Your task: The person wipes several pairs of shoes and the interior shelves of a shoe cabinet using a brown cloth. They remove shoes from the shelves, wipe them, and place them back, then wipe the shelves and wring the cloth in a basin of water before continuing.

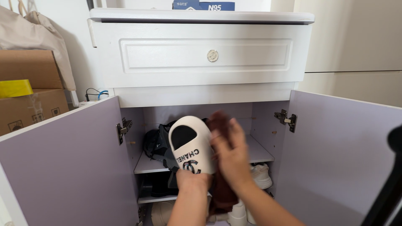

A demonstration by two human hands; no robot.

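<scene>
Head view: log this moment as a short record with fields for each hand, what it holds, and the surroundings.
left hand: left hand grips the white foam slide sandal with black lining by its heel end, toe up
right hand: right hand presses a dark maroon cloth against the sandal's side; blurred
cabinet: white shoe cabinet with lilac door insides, both doors open
shelves: black bag on the upper shelf, white sneaker lower down
above: closed white drawer with round knob

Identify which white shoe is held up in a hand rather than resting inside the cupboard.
The white foam slide sandal, gripped by the left hand; the white sneaker rests inside the cupboard.
</scene>
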